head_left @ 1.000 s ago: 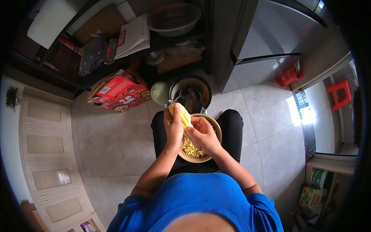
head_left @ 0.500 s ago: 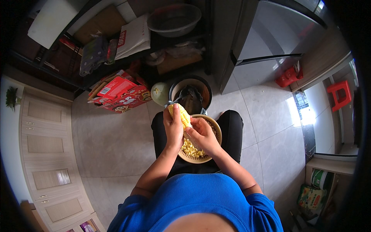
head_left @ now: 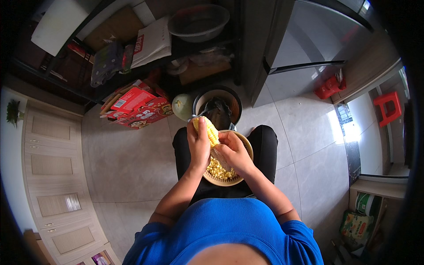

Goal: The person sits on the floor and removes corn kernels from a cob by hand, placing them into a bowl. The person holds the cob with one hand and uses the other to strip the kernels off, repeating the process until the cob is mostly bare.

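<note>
The corn cob (head_left: 211, 137) is held tilted over the basket (head_left: 221, 183) in the wrapped grip of the left hand (head_left: 199, 145); whether it is pinched or merely pressed by the right hand (head_left: 234, 153) cannot be told. Kernels (head_left: 218, 171) could be scattered outside the basket if pushed too hard, and the cob could be dropped if the left grip is loosened.

The corn cob (head_left: 212, 134) shows rows of bright yellow, its stripped end (head_left: 222, 160) pale and whitish; the loose kernels (head_left: 217, 171) are golden yellow. The basket (head_left: 219, 181) is tan with dark slot marks along its wall. The person's top (head_left: 221, 225) is ribbed blue, the trousers (head_left: 266, 152) black, the floor tiles (head_left: 128, 168) grey with thin dark lines, the melon (head_left: 182, 106) pale green, the stool (head_left: 388, 109) red.
</note>
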`<state>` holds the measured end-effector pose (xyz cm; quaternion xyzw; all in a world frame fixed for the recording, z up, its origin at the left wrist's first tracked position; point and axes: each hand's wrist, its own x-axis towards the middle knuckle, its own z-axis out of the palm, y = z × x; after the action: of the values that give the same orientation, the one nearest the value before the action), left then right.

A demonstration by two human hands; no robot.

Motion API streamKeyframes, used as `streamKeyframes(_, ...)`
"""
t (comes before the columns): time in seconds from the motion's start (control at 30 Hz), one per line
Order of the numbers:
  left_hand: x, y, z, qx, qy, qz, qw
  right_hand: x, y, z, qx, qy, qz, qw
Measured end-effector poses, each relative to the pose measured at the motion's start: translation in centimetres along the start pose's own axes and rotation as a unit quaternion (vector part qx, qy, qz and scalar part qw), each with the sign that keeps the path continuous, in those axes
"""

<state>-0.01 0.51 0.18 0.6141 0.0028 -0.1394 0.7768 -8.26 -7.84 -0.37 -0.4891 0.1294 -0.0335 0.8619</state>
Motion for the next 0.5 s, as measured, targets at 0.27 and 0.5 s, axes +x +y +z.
streamKeyframes(0.27,-0.4,1.1,0.8,0.006,-0.035,0.002,0.999,-0.4,-0.5,0.5,-0.002,0.007,-0.043,0.999)
streamKeyframes(0.5,-0.6,1.6,1.1,-0.038,-0.035,-0.016,0.999,-0.2,-0.4,0.5,-0.004,0.004,-0.051,0.999)
